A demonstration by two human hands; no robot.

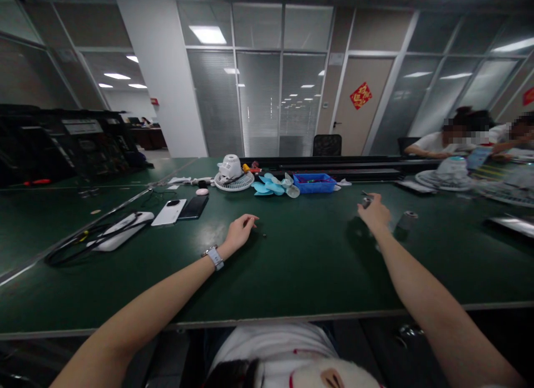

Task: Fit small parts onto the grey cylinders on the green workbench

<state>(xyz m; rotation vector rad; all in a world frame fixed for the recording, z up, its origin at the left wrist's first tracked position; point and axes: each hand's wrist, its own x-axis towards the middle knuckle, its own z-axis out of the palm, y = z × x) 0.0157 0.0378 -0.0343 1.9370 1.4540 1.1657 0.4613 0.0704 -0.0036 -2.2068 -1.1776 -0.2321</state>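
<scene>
"What did the head view give us?"

"Our right grip [375, 211] pinched a small metallic piece [366, 202] between thumb and fingers, above the counter [292, 276]; blur hid its exact shape. A grey cylinder [408, 221], seemingly upright, was near that grip, to its right."

"And our left grip [241, 232]?"

"Its fingers were bent together, but we couldn't tell whether they held anything. A tiny dark piece [264, 235] lay just right of its fingertips, apart from them. A dark phone [194, 207] lay farther left of that grip, and a blue tray [315, 185] sat beyond and between both grips."

"What worried us?"

"The tiny piece, mostly: loose and dark on dark green, it could have been lost under one careless sweep of our left grip. On the other side, a slack pinch could have dropped the metallic piece, and an outward swing of our wrist could have toppled the cylinder."
</scene>
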